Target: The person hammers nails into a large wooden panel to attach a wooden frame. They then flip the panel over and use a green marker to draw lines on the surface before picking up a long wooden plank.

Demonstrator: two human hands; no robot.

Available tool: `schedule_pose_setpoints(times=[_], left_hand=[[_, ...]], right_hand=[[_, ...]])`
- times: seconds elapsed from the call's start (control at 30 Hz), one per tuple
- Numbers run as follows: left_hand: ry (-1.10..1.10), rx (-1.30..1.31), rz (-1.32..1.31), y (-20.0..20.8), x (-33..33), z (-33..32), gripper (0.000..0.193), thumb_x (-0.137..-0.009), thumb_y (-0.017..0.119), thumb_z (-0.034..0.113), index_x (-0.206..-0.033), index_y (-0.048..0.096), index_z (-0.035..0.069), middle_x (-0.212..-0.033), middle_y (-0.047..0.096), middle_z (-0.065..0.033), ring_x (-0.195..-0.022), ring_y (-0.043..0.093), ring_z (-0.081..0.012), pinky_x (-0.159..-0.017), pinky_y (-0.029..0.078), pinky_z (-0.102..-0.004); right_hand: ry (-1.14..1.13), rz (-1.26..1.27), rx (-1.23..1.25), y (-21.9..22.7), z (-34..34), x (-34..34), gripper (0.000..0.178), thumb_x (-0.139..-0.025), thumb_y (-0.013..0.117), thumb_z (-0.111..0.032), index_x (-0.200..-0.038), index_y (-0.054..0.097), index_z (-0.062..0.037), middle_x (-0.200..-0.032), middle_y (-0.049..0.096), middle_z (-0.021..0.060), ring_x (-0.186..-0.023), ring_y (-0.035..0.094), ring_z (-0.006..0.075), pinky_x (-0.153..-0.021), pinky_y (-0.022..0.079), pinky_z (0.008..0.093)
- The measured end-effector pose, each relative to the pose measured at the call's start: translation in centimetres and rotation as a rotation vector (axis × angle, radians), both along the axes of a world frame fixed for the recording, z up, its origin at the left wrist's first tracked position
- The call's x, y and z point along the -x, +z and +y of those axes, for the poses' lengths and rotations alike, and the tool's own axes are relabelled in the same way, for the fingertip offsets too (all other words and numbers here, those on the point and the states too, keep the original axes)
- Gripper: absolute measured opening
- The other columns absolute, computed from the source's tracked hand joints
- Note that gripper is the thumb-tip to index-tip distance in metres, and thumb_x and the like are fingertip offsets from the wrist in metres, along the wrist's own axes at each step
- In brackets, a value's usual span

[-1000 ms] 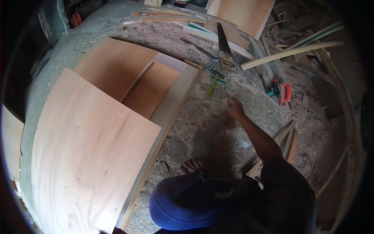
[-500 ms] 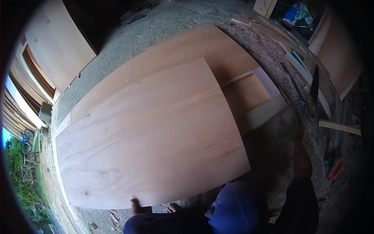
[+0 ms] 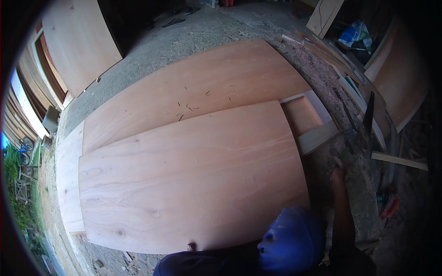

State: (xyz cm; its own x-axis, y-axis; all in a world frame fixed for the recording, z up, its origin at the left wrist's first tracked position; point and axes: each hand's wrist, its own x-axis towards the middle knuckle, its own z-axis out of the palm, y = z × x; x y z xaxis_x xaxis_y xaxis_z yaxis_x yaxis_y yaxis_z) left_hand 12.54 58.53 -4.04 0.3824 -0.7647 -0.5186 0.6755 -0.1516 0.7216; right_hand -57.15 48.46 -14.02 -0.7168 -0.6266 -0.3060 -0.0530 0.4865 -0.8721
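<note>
A large pale plywood sheet (image 3: pixel 193 179) lies before me, overlapping another plywood sheet (image 3: pixel 244 60) beyond it. My left hand (image 3: pixel 191 247) is at the near edge of the upper sheet. Its thumb shows on the edge, closed against the wood; the other fingers are hidden. My right arm stretches forward past the sheet's right edge. My right hand (image 3: pixel 338 166) is low over the shaded floor and looks closed; what it holds, if anything, is too dark to make out. Several small nails (image 3: pixel 188 108) lie scattered on the far sheet. A wooden frame (image 3: pixel 317 132) shows at the sheets' right end.
A hand saw (image 3: pixel 369 112) stands among wood strips (image 3: pixel 331 55) on the right. A red-handled tool (image 3: pixel 391 207) lies nearer me. Plywood panels (image 3: pixel 78 41) lean at the left. Blue cloth (image 3: pixel 290 239) covers my knee in front.
The upper plywood sheet has shifted right and toward me, baring nails on the far sheet. My left hand has moved right with it. My right hand shows more clearly now, further forward.
</note>
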Motion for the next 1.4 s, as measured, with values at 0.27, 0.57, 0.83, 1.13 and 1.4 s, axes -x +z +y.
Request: schedule_pose_setpoints(times=[0.27,0.57,0.83,1.13,1.4], left_hand=[[-0.018,-0.02,0.117,-2.1,2.0,0.2,0.052,-0.091,0.072,0.033,-0.132,0.057,0.004,-0.13,0.061,-0.011,-0.121,0.057,-0.0249,-0.105,0.044,-0.0444],[0.123,-0.03,0.121,-1.0,-0.1,5.0,0.051,-0.092,0.071,0.032,-0.132,0.057,0.004,-0.129,0.06,-0.011,-0.119,0.057,-0.0234,-0.103,0.046,-0.0416],[0.087,-0.106,0.183,1.9,3.2,6.4,0.05,-0.092,0.071,0.031,-0.132,0.056,0.004,-0.128,0.06,-0.0111,-0.118,0.058,-0.0221,-0.102,0.047,-0.0391],[0.064,-0.157,0.102,-4.5,6.3,14.0,0.051,-0.095,0.066,0.026,-0.135,0.052,-0.002,-0.13,0.058,-0.0137,-0.116,0.057,-0.0201,-0.1,0.045,-0.0333],[0.19,-0.129,0.135,-2.9,6.6,13.5,0.052,-0.096,0.065,0.025,-0.137,0.05,-0.003,-0.133,0.056,-0.0143,-0.119,0.055,-0.0211,-0.101,0.044,-0.0336]], right_hand=[[0.264,0.333,0.199,4.7,-4.8,-11.5,0.056,-0.103,0.052,-0.042,-0.144,0.047,-0.0037,-0.122,0.06,0.0106,-0.088,0.061,0.0173,-0.069,0.052,0.03],[0.399,0.343,0.093,7.4,-6.9,-15.3,0.046,-0.103,0.052,-0.029,-0.14,0.053,-0.0017,-0.106,0.065,0.0081,-0.062,0.054,0.0107,-0.054,0.046,0.0284],[0.419,0.473,0.133,1.6,-6.6,-4.2,0.043,-0.102,0.05,-0.025,-0.133,0.057,0.0043,-0.132,0.061,0.0194,-0.12,0.057,0.0283,-0.103,0.043,0.0363],[0.514,0.649,0.106,2.9,-7.8,-0.7,0.04,-0.101,0.046,-0.019,-0.132,0.059,0.0033,-0.133,0.06,0.0207,-0.122,0.057,0.0294,-0.104,0.043,0.0373],[0.567,0.702,0.158,0.0,-8.2,2.4,0.04,-0.103,0.047,-0.021,-0.133,0.057,0.0028,-0.135,0.059,0.0199,-0.125,0.055,0.0302,-0.105,0.043,0.0395]])
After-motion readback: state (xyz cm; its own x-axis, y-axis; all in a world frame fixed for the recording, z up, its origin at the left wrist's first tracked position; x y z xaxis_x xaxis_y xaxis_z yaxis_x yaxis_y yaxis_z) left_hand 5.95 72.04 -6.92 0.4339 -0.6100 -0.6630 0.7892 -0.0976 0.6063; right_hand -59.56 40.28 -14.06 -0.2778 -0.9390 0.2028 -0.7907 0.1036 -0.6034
